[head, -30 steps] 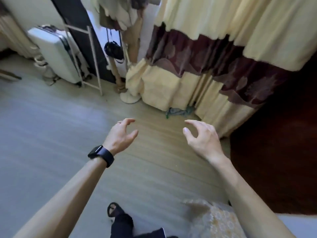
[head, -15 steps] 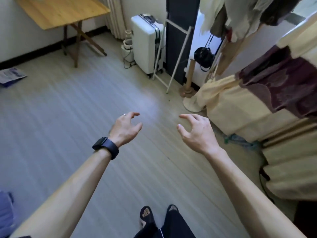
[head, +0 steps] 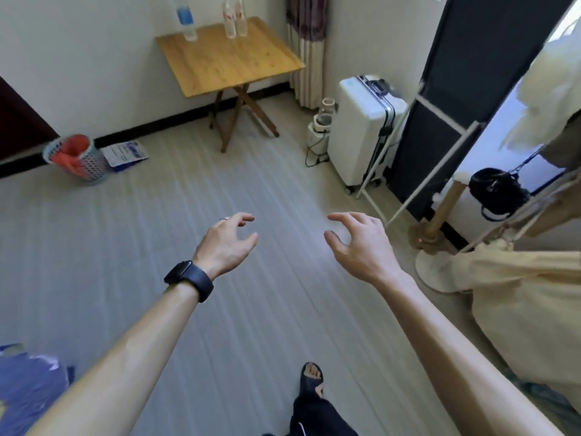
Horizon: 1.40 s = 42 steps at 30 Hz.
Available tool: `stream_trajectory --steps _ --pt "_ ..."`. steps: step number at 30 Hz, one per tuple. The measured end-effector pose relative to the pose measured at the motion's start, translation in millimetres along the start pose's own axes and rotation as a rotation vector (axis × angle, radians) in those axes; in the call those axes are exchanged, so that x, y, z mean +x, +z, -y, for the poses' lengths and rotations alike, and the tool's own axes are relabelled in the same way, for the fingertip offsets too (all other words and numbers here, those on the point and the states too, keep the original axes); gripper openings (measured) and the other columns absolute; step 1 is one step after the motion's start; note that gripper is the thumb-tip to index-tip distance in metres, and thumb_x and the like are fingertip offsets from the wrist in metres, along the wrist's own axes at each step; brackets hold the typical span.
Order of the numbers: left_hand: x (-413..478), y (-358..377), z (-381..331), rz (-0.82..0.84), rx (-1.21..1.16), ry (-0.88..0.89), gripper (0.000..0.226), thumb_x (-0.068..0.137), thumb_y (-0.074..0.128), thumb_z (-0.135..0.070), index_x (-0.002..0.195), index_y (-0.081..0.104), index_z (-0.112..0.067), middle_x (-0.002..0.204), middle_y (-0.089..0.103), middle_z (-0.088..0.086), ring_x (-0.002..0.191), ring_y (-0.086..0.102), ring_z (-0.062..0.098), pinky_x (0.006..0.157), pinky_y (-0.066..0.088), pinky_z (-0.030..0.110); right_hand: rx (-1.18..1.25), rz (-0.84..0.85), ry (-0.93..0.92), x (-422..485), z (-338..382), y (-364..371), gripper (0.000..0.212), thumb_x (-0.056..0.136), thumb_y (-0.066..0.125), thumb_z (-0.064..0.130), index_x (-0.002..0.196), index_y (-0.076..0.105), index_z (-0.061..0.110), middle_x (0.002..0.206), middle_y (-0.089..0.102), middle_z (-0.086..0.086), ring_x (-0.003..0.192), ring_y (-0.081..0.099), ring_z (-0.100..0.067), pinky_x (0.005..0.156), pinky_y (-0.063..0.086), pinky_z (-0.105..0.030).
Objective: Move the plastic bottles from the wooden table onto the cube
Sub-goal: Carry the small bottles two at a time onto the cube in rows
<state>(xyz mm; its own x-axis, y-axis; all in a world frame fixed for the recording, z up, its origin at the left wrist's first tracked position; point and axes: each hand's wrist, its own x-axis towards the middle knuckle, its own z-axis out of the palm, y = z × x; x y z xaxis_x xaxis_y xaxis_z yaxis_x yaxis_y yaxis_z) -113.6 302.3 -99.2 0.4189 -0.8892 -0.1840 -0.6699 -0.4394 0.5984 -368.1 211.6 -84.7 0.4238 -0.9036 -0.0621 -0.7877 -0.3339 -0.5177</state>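
**Operator:** Condition of the hands?

**Instructor:** The left hand [head: 224,243] and the right hand [head: 361,247] are both raised in front of the body, above the floor [head: 157,247]. The fingers are loosely curled and apart, the thumbs face them, and neither hand holds anything. A dark watch [head: 188,280] sits on the left wrist.

**Operator:** Location of the load?

**Instructor:** It is well apart from the hands, across the room. The wooden table [head: 229,61] stands against the wall. A blue-labelled bottle [head: 186,20] stands upright near its far left corner. Two red-labelled bottles [head: 234,22] stand close together to the right of it, also at the far edge. The cube is not in view.

**Operator:** Procedure for this step?

**Instructor:** The step in hand appears to be the approach.
- Walk straight to the near edge of the table.
- Keep clear of the white suitcase [head: 364,130] and the cable [head: 314,155] on the floor beside it.
- Reach across the tabletop, not around it, because the bottles are at the wall side.
- Take each bottle low on the body. These bottles are tall and narrow, and probably tip if touched near the cap.
- Take the blue-labelled bottle with the left hand and one red-labelled bottle with the right.
- Avoid knocking the adjacent red-labelled bottle.
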Motion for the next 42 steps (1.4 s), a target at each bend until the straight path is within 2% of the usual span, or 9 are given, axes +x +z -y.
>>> stream_trajectory --steps 5,8,14,22,26,31,34,38,42 --pt "102 -37 4 -0.052 -0.034 -0.068 0.038 0.09 0.065 -0.039 0.127 0.06 -0.033 0.128 0.064 -0.002 0.121 0.058 0.02 0.099 0.043 0.031 -0.007 0.035 -0.064 124 29 -8 0.043 0.097 0.052 0.048 0.138 0.055 0.036 0.144 0.053 0.008 0.14 0.032 -0.022 0.111 0.032 -0.035" --pt "166 -55 10 -0.082 -0.068 -0.087 0.037 0.09 0.065 -0.04 0.127 0.06 -0.033 0.127 0.064 -0.003 0.12 0.058 0.02 0.099 0.044 0.032 -0.009 0.04 -0.097 197 48 -5 0.042 0.097 0.053 0.049 0.137 0.056 0.036 0.144 0.053 0.007 0.14 0.032 -0.022 0.113 0.033 -0.037" --pt "310 -91 35 -0.094 -0.104 -0.09 0.036 0.091 0.065 -0.038 0.126 0.061 -0.031 0.126 0.064 -0.003 0.12 0.058 0.019 0.098 0.044 0.03 -0.04 0.046 -0.126 352 88 16 0.043 0.097 0.053 0.048 0.138 0.055 0.037 0.144 0.053 0.007 0.139 0.033 -0.024 0.113 0.033 -0.037" --pt "519 -179 43 -0.122 -0.093 -0.028 0.035 0.091 0.066 -0.036 0.125 0.063 -0.027 0.125 0.065 -0.001 0.117 0.06 0.019 0.095 0.044 0.029 -0.031 -0.013 -0.089 549 140 17 0.044 0.091 0.051 0.056 0.132 0.058 0.039 0.136 0.06 0.007 0.134 0.043 -0.026 0.112 0.037 -0.041" --pt "611 -209 44 -0.134 -0.091 -0.036 0.034 0.09 0.066 -0.036 0.123 0.064 -0.028 0.122 0.065 -0.003 0.112 0.059 0.016 0.088 0.039 0.023 -0.028 -0.019 -0.071 644 163 17 0.044 0.094 0.056 0.048 0.136 0.057 0.036 0.142 0.056 0.004 0.134 0.039 -0.028 0.113 0.034 -0.038" --pt "731 -233 50 -0.151 -0.086 -0.074 0.033 0.092 0.065 -0.033 0.124 0.064 -0.028 0.121 0.065 -0.003 0.115 0.058 0.013 0.086 0.035 0.019 -0.015 -0.002 -0.109 775 177 30 0.044 0.095 0.057 0.047 0.137 0.056 0.035 0.142 0.056 0.002 0.133 0.041 -0.029 0.111 0.033 -0.037" --pt "808 -245 54 -0.169 -0.089 -0.114 0.032 0.092 0.064 -0.034 0.124 0.063 -0.03 0.125 0.064 -0.004 0.118 0.058 0.015 0.087 0.037 0.021 -0.009 0.031 -0.129 861 182 35 0.045 0.096 0.057 0.047 0.139 0.056 0.034 0.144 0.055 0.004 0.135 0.04 -0.028 0.111 0.032 -0.035" --pt "893 -266 46 -0.168 -0.098 -0.162 0.034 0.092 0.064 -0.037 0.125 0.061 -0.031 0.127 0.063 -0.005 0.12 0.058 0.016 0.092 0.043 0.026 0.008 0.071 -0.148 962 199 29 0.045 0.096 0.055 0.05 0.139 0.054 0.036 0.145 0.054 0.005 0.137 0.039 -0.028 0.11 0.035 -0.039" --pt "981 -292 42 -0.196 -0.101 -0.15 0.035 0.092 0.064 -0.038 0.126 0.06 -0.031 0.127 0.064 -0.005 0.119 0.059 0.016 0.094 0.044 0.027 0.001 0.084 -0.174 1058 219 23 0.046 0.095 0.056 0.05 0.139 0.054 0.036 0.143 0.055 0.003 0.135 0.04 -0.029 0.109 0.037 -0.04"
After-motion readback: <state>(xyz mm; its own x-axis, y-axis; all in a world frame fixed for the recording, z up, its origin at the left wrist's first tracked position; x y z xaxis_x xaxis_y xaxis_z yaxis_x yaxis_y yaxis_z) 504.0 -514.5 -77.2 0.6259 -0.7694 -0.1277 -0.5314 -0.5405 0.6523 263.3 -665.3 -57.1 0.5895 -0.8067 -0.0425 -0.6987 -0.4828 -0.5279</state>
